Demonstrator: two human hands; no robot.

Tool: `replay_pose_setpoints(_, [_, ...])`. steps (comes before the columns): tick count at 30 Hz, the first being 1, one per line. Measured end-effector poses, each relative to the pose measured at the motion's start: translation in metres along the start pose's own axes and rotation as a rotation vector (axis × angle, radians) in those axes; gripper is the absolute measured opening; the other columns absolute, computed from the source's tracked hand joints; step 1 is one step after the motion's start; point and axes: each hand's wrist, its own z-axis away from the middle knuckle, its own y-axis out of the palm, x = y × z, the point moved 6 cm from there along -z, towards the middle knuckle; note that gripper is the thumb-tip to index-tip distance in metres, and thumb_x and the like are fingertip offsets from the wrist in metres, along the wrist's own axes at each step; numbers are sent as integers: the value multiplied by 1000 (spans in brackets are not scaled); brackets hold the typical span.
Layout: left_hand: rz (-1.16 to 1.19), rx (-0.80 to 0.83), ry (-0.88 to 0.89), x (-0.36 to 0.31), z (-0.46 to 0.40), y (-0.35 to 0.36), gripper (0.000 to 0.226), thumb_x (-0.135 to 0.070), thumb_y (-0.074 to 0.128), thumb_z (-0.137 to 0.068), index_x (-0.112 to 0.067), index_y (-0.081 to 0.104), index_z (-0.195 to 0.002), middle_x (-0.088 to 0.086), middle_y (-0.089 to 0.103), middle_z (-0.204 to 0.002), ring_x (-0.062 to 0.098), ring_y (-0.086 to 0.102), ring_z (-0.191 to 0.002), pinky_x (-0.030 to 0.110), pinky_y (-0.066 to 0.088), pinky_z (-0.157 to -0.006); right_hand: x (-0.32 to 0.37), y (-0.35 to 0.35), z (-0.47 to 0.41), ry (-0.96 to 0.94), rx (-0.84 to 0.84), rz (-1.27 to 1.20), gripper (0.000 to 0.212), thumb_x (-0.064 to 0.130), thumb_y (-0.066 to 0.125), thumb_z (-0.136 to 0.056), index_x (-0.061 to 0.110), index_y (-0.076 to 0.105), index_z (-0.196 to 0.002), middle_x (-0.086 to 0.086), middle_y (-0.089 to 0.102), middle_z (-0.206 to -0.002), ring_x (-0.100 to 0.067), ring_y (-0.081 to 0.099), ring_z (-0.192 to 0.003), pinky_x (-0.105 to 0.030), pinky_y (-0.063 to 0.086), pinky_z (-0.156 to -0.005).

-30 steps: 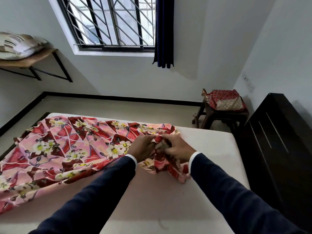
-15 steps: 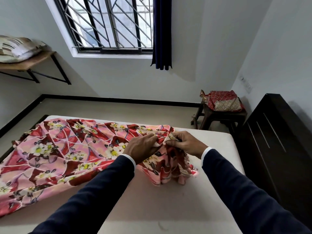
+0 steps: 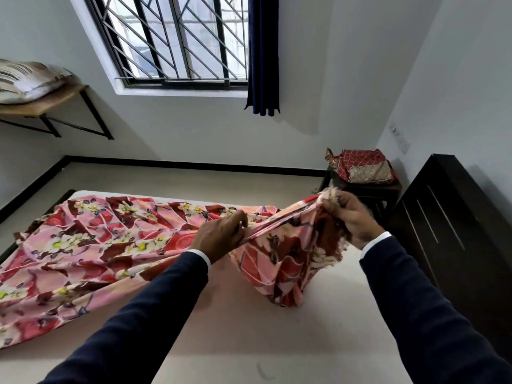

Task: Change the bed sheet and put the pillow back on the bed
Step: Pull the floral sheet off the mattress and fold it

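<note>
Sheet (image 3: 116,245) lies bunched across the bare mattress (image 3: 249,328); both hands pinch its edge, left hand (image 3: 221,236) low, right hand (image 3: 352,217) raised. Best to draw the edge taut before spreading. Pillow (image 3: 27,80) waits on the shelf (image 3: 55,102).

Floral pink-red bed sheet (image 3: 91,245) bunched on mattress (image 3: 249,336)

Pillow (image 3: 25,81) & sheet (image 3: 83,253) cut off left
</note>
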Motion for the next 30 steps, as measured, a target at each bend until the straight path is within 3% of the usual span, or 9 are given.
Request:
replay_pose_setpoints(5, [243, 39, -378, 53, 31, 8, 7, -16, 58, -99, -20, 56, -104, -1, 65, -71, 16, 57, -56, 28, 39, -56, 38, -35, 9, -140, -206, -109, 15, 38, 82, -60, 24, 78, -67, 8, 73, -68, -4, 69, -62, -18, 56, -61])
replay_pose_setpoints(7, [267, 39, -354, 48, 37, 7, 12, -30, 57, -100, -24, 55, -111, -7, 65, -76, 12, 60, -62, 30, 43, -59, 37, -42, 7, -156, -280, -182, 14, 25, 70, -78, 24, 79, -68, 6, 74, -70, -6, 70, -64, -21, 58, -62])
replay_pose_setpoints(10, [122, 131, -248, 35, 41, 19, 50, -54, 58, -94, -22, 50, -131, 0, 66, -123, 21, 64, -104, 40, 53, -86, 26, -48, 1, -162, -367, -293, 34, 17, 53, -99, 22, 79, -78, 2, 77, -82, -14, 73, -77, -31, 61, -75])
replay_pose_setpoints(12, [-83, 201, -243, 40, 42, 30, 59, -53, 63, -91, -21, 43, -136, 8, 59, -138, 29, 58, -121, 47, 50, -96, 17, -49, -4, -150, -408, -325, 12, 23, 65, -89, 19, 77, -89, -3, 77, -91, -20, 73, -87, -38, 61, -79])
replay_pose_setpoints(14, [-13, 205, -365, 55, 43, 33, 44, -35, 65, -94, -19, 45, -130, 11, 63, -132, 32, 62, -118, 44, 51, -91, 8, -50, -8, -128, -407, -341, 22, 27, 70, -84, 15, 71, -102, -8, 75, -99, -24, 72, -94, -40, 60, -83])
replay_pose_setpoints(19, [110, 217, -539, 67, 63, 24, 30, -21, 58, -97, -21, 60, -127, 16, 69, -118, 36, 66, -104, 36, 47, -76, -27, -43, -22, 83, -279, 12, 47, 48, 88, -68, 14, 72, -96, -6, 74, -87, -18, 70, -79, -25, 59, -70])
replay_pose_setpoints(23, [69, 327, -558, 56, 86, 24, 35, -17, 55, -96, -19, 55, -131, 17, 67, -121, 37, 64, -108, 40, 48, -83, -99, -42, -20, 267, -232, 761, 46, 18, 74, -89, 11, 55, -130, -16, 65, -123, -19, 59, -99, -20, 48, -85])
replay_pose_setpoints(27, [97, 248, -635, 47, 112, -2, 31, -10, 57, -91, -13, 56, -122, 14, 68, -119, 35, 63, -108, 42, 50, -84, -147, 49, -10, 225, 186, 863, 70, 27, 77, -87, 35, 41, -146, 11, 46, -145, -9, 45, -128, -32, 38, -110])
replay_pose_setpoints(30, [118, 179, -654, 40, 131, -26, 31, -14, 50, -86, -10, 58, -115, 13, 65, -116, 36, 62, -105, 45, 50, -86, -167, 137, -1, 102, 520, 860, 69, 26, 73, -89, 43, 39, -147, 16, 42, -151, -2, 46, -131, -25, 36, -110])
